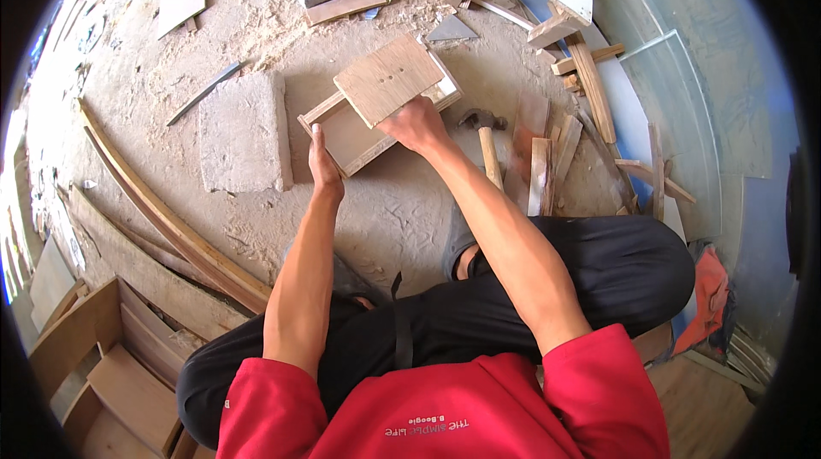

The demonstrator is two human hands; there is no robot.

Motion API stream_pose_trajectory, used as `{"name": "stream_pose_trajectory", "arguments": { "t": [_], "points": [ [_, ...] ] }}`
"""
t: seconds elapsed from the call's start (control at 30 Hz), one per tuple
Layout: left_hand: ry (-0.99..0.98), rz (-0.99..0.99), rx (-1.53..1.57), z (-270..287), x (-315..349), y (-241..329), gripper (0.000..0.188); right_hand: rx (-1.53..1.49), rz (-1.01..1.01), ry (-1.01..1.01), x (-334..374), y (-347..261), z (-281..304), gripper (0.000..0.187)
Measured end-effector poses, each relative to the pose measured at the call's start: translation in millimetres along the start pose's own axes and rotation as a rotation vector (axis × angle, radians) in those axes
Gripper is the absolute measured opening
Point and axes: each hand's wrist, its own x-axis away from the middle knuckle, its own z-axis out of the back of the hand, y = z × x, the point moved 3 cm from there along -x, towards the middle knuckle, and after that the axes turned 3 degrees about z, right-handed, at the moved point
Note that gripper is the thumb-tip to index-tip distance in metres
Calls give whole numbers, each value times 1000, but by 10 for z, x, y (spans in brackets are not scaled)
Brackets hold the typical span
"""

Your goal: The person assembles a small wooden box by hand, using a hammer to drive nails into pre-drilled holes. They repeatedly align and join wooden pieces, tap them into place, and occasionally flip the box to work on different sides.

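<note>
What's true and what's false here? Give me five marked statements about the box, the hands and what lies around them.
1. The left hand touches the wooden box. True.
2. The wooden panel covers the whole box. False: part of the inside shows.
3. The right hand is at the panel's near edge. True.
4. The hammer lies left of the box. False: it lies on the right.
5. A rough, pale slab lies left of the box. True.
</note>
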Motion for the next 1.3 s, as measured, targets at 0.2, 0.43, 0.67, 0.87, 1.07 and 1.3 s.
{"name": "stream_pose_trajectory", "arguments": {
  "t": [0.2, 0.43, 0.67, 0.87, 1.07, 1.3],
  "points": [
    [15, -44, 60, 102, -22, 24, 78, -90, -45, -10, 27, -308, 154, 66],
    [-7, 22, 12, 113, -32, -30, 73, -166, -54, 69, 110, -468, 258, 55],
    [164, -219, -201, -90, 54, 369, 65, -235, 72, 264, 32, -441, 419, 40],
    [263, -482, -410, -366, 252, 1271, 70, -790, 127, 233, -158, -676, 429, 41],
    [393, -827, -757, -750, 661, 2158, 77, -1605, -83, 183, -432, -982, 455, 22],
    [500, -1303, -1029, -1085, 991, 2591, 87, -2175, -173, 152, -626, -1367, 382, 24]
  ]
}}
